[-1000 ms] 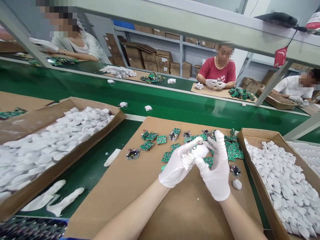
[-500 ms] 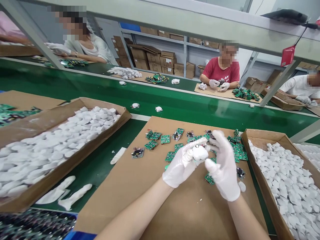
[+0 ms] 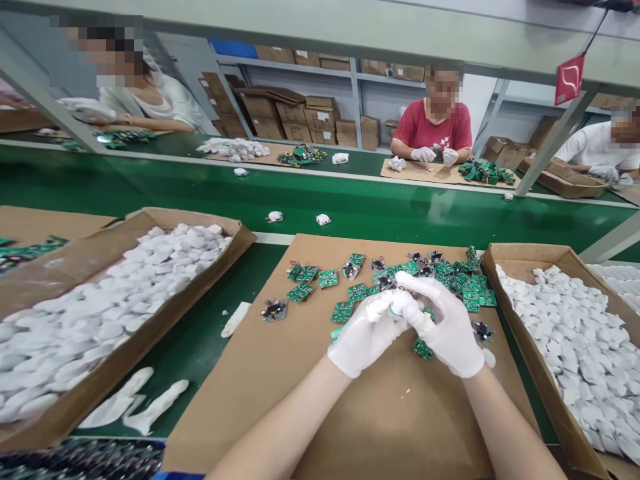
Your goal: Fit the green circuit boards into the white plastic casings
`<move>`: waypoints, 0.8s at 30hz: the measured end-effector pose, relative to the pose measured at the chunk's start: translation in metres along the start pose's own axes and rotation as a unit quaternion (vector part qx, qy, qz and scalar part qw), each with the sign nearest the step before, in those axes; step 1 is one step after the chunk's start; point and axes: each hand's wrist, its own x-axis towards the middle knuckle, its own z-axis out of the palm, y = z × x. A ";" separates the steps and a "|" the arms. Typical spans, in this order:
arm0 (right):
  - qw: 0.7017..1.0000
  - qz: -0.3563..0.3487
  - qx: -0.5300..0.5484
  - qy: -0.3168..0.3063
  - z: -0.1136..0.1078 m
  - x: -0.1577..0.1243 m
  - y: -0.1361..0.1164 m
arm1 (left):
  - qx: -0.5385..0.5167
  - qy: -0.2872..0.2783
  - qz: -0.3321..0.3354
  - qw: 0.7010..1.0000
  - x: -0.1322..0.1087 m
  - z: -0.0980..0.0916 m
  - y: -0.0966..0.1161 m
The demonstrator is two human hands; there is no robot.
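Both of my hands wear white gloves and meet above the brown cardboard sheet (image 3: 280,387). My left hand (image 3: 361,335) is closed around a small circuit board (image 3: 395,310) with a white putty-like lump on it; only a sliver of green shows between the fingers. From the other side my right hand (image 3: 447,328) closes on the same piece, its thumb against the white lump and its fingers curled over the far side. Much of the piece is hidden by the gloves. Beyond my hands lie several loose green circuit boards (image 3: 328,278), some with their black components facing up.
Cardboard trays of white lumps stand at left (image 3: 120,293) and right (image 3: 575,347). White glove-like scraps (image 3: 155,407) lie near the left tray. A green conveyor belt (image 3: 200,190) carries white-covered boards (image 3: 323,219). Across it, several gloved co-workers (image 3: 433,127) sit below a metal beam (image 3: 320,40).
My right hand has moved in to the left, from spread fingers beside the piece to closing on it. My left hand keeps its hold. The view has shifted slightly.
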 end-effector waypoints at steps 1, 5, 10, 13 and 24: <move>1.000 -0.014 -0.014 -0.003 -0.001 0.000 0.000 | -0.003 -0.003 -0.001 1.000 0.000 0.000 0.000; 0.990 -0.116 -0.065 -0.054 -0.006 0.004 0.001 | 0.003 0.018 0.011 1.000 -0.001 -0.001 0.000; 0.982 -0.171 -0.071 -0.039 -0.007 0.006 0.003 | 0.015 0.015 0.001 1.000 -0.001 -0.001 -0.002; 0.984 -0.151 -0.086 -0.041 -0.004 0.005 0.005 | 0.017 0.010 0.003 1.000 0.000 -0.001 0.000; 0.994 -0.096 -0.049 0.005 -0.003 0.003 -0.004 | 0.095 -0.046 0.020 0.994 -0.003 0.001 0.004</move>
